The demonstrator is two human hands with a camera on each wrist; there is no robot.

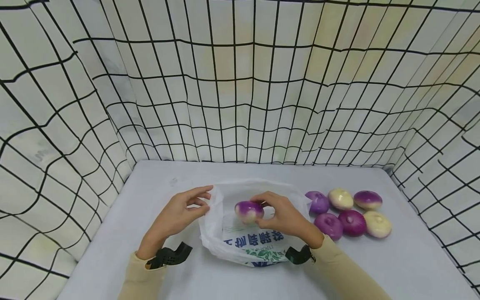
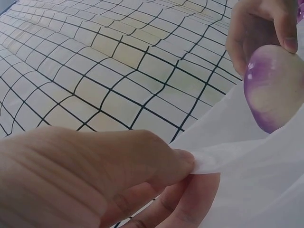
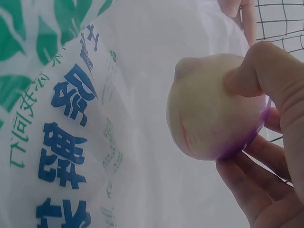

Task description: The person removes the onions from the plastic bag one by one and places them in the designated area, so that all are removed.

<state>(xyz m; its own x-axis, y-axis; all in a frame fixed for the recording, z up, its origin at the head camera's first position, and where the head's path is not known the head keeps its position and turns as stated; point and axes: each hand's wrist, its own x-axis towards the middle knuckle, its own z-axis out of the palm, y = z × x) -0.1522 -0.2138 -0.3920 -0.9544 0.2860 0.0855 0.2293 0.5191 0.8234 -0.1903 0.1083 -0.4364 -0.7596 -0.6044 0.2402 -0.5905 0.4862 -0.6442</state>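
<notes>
My right hand [image 1: 283, 214] grips a purple-and-white turnip [image 1: 246, 211] between thumb and fingers, holding it over the mouth of a white plastic bag [image 1: 211, 239]. In the right wrist view the turnip's pale side [image 3: 204, 109] faces the camera, with the thumb pressed on it. The bag lies spread on the table, its blue lettering and green leaf print showing. At the bag's left rim, my left hand [image 1: 180, 214] pinches the thin plastic between thumb and forefinger, which the left wrist view shows closely.
Right of the bag lie a purple onion [image 1: 352, 223], a yellow onion [image 1: 378, 224], another purple-and-white turnip [image 1: 368, 200] and several similar vegetables in a group. Black netting [image 1: 243, 104] over pale walls encloses the white table [image 1: 168, 175] at the back and sides.
</notes>
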